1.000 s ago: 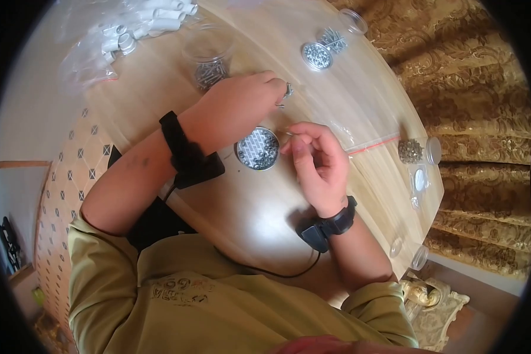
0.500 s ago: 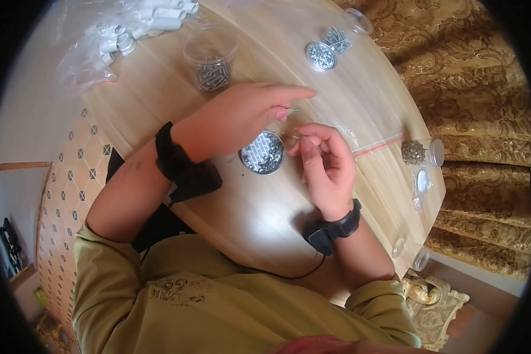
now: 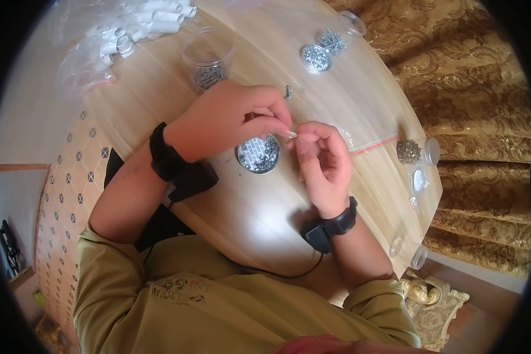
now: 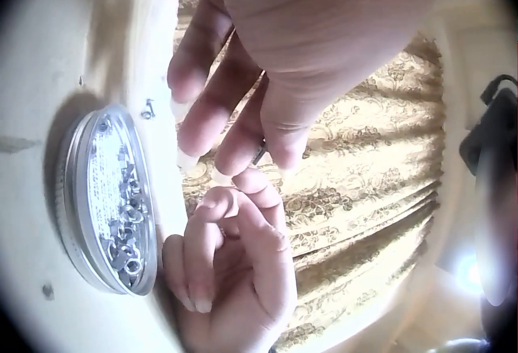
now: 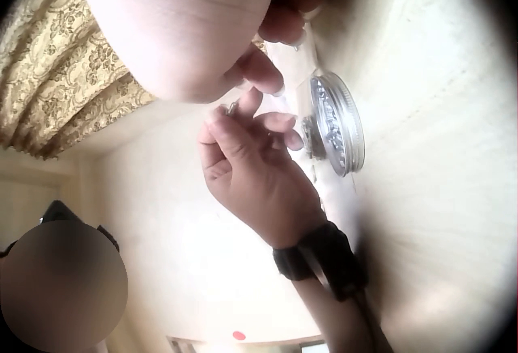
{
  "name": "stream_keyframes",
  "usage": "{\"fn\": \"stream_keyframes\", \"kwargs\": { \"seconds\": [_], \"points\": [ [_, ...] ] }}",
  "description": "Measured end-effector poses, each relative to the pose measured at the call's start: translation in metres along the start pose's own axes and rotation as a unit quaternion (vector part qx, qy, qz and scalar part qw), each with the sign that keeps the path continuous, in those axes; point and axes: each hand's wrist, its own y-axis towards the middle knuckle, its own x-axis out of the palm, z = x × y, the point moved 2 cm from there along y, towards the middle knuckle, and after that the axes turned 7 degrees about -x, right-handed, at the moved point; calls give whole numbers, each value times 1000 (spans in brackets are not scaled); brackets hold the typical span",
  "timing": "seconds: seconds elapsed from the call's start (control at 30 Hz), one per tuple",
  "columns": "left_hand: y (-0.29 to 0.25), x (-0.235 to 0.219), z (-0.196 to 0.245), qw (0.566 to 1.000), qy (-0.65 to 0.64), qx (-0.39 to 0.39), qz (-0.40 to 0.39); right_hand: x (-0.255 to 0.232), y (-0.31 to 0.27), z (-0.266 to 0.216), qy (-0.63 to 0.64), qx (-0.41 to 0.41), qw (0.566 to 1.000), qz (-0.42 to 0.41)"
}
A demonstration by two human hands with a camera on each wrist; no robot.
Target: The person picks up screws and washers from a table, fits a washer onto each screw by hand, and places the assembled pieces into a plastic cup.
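Observation:
My left hand (image 3: 236, 115) pinches a small dark screw (image 4: 260, 152) between thumb and forefinger; most of it is hidden by the fingertips. Palm turned up, my right hand (image 3: 327, 168) has its thumb and forefinger pinched on a small metal piece that its fingertips mostly cover. The fingertips of both hands meet just right of a round metal lid (image 3: 252, 151). Small shiny nuts (image 4: 125, 244) lie inside this lid. A few loose screws (image 3: 288, 92) rest on the table beyond the left hand.
An open clear jar of screws (image 3: 209, 76) stands beyond the left hand. Farther right are another lid of nuts (image 3: 316, 58) and a screw pile (image 3: 333, 42). A jar of brownish pieces (image 3: 410, 151) lies at the right edge. Bagged white pipe fittings (image 3: 159, 17) sit far left.
My left hand has come back from the loose screws with a screw and moved down to the right hand's fingertips. The right hand has hardly moved.

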Motion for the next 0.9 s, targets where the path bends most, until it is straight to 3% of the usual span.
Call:
{"fn": "stream_keyframes", "kwargs": {
  "seconds": [0.07,0.1,0.2,0.33,0.47,0.53,0.57,0.63,0.73,0.8,0.9],
  "points": [
    [0,2,-2,1000,1,15,7,2,0,-2,-10,-49,999,-11],
    [1,5,-4,1000,-12,2,-13,3,4,-2,-53,-132,990,-23],
    [1,8,5,999,-2,-12,-50,4,3,8,-101,-152,983,-10],
    [0,12,0,998,3,-11,-61,2,-1,7,-116,-85,990,2],
    [1,13,-4,999,-5,9,-40,2,1,5,-153,-93,983,26],
    [1,11,0,984,169,45,-24,2,1,7,-167,-103,980,35],
    [0,12,-2,984,168,44,-24,2,1,6,-167,-103,980,34],
    [-3,12,-6,966,230,116,21,3,1,3,-172,-101,980,27],
    [-18,12,-10,966,240,90,13,5,3,-3,-189,-106,976,-30],
    [-22,13,-14,971,219,92,7,6,2,-5,-179,-129,974,-49],
    [-23,14,-17,971,213,102,26,6,-4,-4,-18,-95,995,-35]
  ]
}}
